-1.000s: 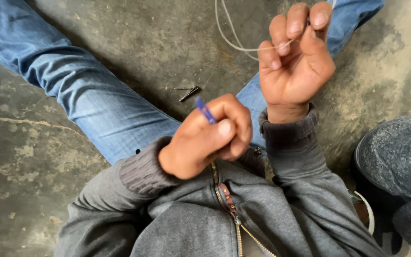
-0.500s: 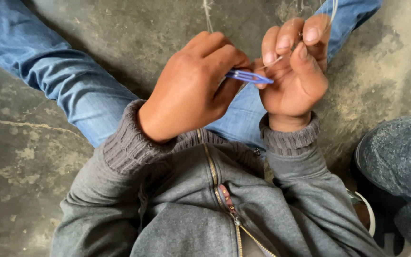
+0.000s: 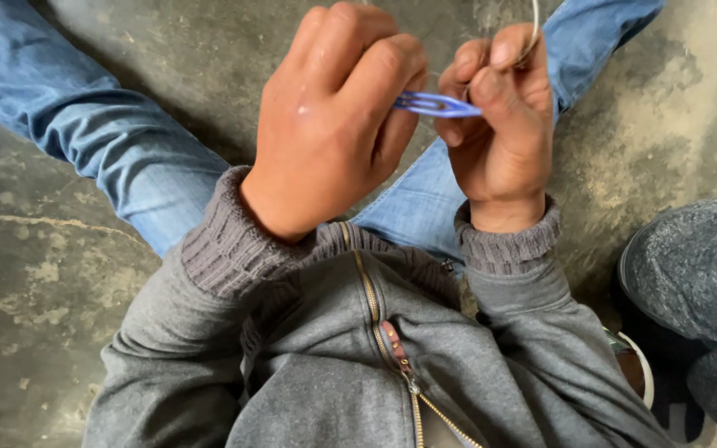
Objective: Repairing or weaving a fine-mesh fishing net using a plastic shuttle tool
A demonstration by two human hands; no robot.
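Observation:
My left hand (image 3: 338,116) grips a small blue snipping tool (image 3: 435,104), whose tip points right toward my other hand. My right hand (image 3: 499,116) pinches a thin pale cord (image 3: 533,29) that loops up out of the top of the view. The two hands are close together above my jeans-clad legs (image 3: 118,141), with the tool's tip touching the fingers of my right hand. Both wrists come out of grey knit cuffs of a zipped grey jacket (image 3: 358,365).
I sit on a rough grey concrete floor (image 3: 26,274). A grey fabric-covered shape (image 3: 699,282) lies at the right edge, with a white rim (image 3: 642,365) beside it.
My left hand rose from my lap with the blue tool and came up to my right hand. The small dark bits on the floor are hidden behind it now.

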